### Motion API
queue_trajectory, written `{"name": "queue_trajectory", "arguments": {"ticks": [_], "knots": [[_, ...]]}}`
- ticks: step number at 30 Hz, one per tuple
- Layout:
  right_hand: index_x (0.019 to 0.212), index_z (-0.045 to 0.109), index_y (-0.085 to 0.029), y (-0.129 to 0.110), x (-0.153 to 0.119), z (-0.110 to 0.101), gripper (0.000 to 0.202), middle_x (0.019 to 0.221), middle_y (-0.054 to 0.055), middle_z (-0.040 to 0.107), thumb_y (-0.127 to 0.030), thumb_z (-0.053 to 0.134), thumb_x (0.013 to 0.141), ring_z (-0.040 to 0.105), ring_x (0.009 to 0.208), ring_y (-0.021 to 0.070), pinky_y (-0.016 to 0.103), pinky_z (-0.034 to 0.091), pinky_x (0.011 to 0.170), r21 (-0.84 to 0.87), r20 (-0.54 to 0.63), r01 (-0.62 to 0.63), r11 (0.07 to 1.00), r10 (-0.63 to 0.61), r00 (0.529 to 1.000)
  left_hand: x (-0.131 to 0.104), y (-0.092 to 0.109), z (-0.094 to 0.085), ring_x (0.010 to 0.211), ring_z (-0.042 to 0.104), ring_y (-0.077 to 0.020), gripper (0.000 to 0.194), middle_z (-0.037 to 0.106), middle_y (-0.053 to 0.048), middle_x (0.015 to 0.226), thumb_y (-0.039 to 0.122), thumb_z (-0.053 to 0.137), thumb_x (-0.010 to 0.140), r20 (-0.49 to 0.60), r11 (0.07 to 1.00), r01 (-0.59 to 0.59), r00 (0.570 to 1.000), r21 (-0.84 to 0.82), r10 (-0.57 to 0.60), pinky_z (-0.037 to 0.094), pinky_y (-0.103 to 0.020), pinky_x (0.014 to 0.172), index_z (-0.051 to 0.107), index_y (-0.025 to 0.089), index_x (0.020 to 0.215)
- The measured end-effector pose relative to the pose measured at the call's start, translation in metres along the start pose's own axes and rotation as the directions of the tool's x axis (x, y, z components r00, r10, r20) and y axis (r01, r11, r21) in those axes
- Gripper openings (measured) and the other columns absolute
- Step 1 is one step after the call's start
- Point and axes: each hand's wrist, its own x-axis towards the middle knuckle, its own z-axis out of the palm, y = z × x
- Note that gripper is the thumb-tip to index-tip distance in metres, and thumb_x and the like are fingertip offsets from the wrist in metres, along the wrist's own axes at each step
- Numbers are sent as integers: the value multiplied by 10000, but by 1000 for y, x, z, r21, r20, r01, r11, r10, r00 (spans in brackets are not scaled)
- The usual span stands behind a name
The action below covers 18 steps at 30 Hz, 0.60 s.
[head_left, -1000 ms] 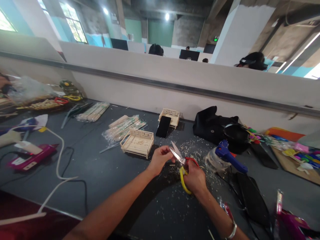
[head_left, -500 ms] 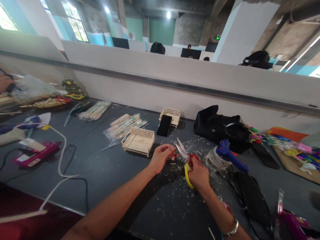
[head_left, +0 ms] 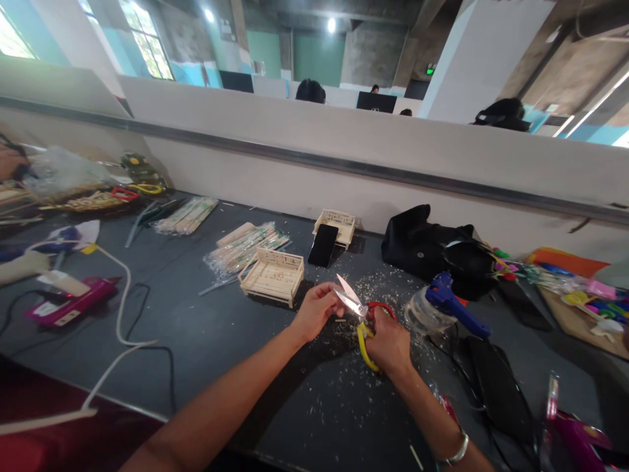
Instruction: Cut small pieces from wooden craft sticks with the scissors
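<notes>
My right hand [head_left: 390, 337] is closed around the handles of scissors [head_left: 354, 303], one loop red and one yellow. The blades are spread and reach the fingertips of my left hand [head_left: 317, 311]. Those fingers are pinched together; what they hold, if anything, is too small to make out. Left of my left hand stands a small wooden bench model [head_left: 273, 276]. A second wooden model [head_left: 339, 226] stands farther back with a black phone [head_left: 323, 246] leaning on it. Pale clippings lie scattered around both hands.
A blue glue gun [head_left: 455, 307] rests on a clear container [head_left: 425, 314] at right, near a black bag [head_left: 437, 249]. Wrapped sticks [head_left: 246, 249] lie behind the bench model. Cables and a magenta power strip [head_left: 73, 301] are at left.
The scissor blades have swung left and opened wider, now reaching my left fingertips. My left hand has stayed almost in place.
</notes>
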Motion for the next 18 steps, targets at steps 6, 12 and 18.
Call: {"name": "queue_trajectory", "arguments": {"ticks": [6, 12, 18], "knots": [[843, 568, -200, -2, -1, -2, 155, 739, 25, 653, -178, 570, 690, 582, 667, 162, 223, 275, 547, -21, 18, -8, 1000, 8, 1000, 0, 1, -1, 428, 474, -56, 217, 586, 14, 528, 282, 758, 557, 20, 1000, -12, 1000, -18, 12, 359, -183, 428, 606, 136, 609], [846, 565, -200, -2, -1, -4, 135, 737, 25, 652, -184, 559, 712, 573, 652, 157, 227, 272, 548, -25, 35, -2, 1000, 3, 999, -1, 4, -1, 425, 476, -58, 249, 588, 16, 510, 302, 793, 529, 28, 999, -5, 1000, -49, 7, 341, -176, 413, 624, 136, 604], [836, 560, -194, -3, 0, -6, 141, 751, 25, 651, -175, 577, 697, 556, 631, 143, 221, 260, 544, 4, 65, 2, 1000, -2, 998, 0, 7, -5, 406, 469, -59, 281, 600, 10, 506, 336, 801, 551, 79, 1000, -26, 997, 16, 25, 327, -183, 404, 621, 129, 612]]}}
